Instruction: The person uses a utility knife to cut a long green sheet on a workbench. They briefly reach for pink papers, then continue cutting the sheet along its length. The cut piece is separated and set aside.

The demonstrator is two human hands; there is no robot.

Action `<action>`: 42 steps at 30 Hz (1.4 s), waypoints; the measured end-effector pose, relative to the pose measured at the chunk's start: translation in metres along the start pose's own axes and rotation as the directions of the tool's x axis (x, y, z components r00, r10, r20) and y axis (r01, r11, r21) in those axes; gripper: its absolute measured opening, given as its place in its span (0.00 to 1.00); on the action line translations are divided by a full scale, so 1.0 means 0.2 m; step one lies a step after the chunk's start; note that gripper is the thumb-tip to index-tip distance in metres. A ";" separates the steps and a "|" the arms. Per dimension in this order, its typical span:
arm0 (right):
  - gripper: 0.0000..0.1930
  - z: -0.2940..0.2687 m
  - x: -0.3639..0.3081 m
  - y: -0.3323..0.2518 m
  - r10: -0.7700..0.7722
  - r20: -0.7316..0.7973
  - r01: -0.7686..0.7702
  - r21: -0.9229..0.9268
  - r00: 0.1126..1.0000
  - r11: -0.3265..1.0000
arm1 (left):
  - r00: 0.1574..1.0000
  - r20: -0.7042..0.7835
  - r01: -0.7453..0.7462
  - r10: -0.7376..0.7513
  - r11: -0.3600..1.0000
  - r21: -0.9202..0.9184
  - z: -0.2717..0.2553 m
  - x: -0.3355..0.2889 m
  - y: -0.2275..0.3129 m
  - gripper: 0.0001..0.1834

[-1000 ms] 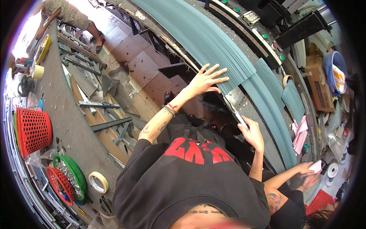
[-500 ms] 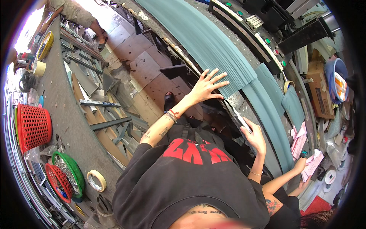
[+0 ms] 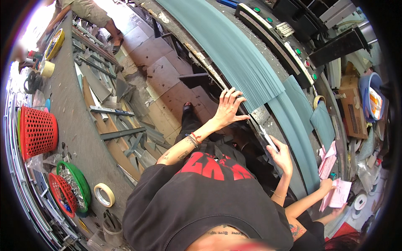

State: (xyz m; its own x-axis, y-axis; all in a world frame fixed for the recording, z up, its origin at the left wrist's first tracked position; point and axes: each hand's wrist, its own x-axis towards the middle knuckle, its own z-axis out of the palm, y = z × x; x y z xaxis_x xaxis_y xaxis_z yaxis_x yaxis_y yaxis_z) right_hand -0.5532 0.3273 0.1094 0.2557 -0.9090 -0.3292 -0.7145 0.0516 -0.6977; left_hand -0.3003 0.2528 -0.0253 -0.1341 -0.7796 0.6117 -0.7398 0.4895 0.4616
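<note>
“Head view: how do your hands stand?”

“Your right hand [image 3: 281, 155] is closed round a slim cutter-like tool [image 3: 268, 141], its narrow tip directed up towards your left hand [image 3: 229, 108]. The latter is open, fingers bent and thumb held apart, at the near edge of the teal stack [image 3: 234, 54]; whether its fingertips touch, you cannot tell from this angle.”

“What might go wrong for you, and why?”

“Chiefly a cut: your left thumb lies almost in line with the tip, so a slip could carry the tool into it. The layers, apparently loose, may also slide if pressed unevenly. Note a co-worker's forearm [image 3: 307, 198] near your right elbow; a nudge there could deflect the tip.”

“Which materials and shapes should you observe?”

“The stack lies lengthwise on the worktop [image 3: 277, 126]: long, matt layers, finely ridged, with a squared end. Beside it runs a smoother teal strip [image 3: 299, 134]. The worktop is grey and flecked with pale debris, its edge chipped. Compare the tool's straight, pale handle and, to your far left, a rigid red basket [image 3: 38, 131] pierced with round holes.”
</note>
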 end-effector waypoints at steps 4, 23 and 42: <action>0.22 0.01 0.02 0.00 0.007 0.006 -0.007 0.004 1.000 1.000 | 1.000 0.013 0.019 -0.020 0.998 0.058 0.01 0.00 0.00 0.38; 0.22 -0.02 -0.04 0.02 0.138 0.046 -0.139 0.025 0.989 0.990 | 0.993 -0.063 0.088 -0.095 0.990 -0.107 0.04 -0.01 0.13 0.24; 0.23 0.03 -0.06 0.09 0.115 0.042 -0.118 0.062 0.992 0.991 | 0.991 -0.020 0.124 -0.130 0.972 -0.199 0.00 -0.02 0.13 0.20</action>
State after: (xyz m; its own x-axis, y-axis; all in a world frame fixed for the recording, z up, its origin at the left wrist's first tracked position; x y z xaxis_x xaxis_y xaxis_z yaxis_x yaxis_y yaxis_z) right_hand -0.5652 0.3416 0.0982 0.1991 -0.8787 -0.4339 -0.6978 0.1838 -0.6923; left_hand -0.3178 0.2688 -0.0162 -0.0230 -0.8288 0.5591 -0.6045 0.4570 0.6525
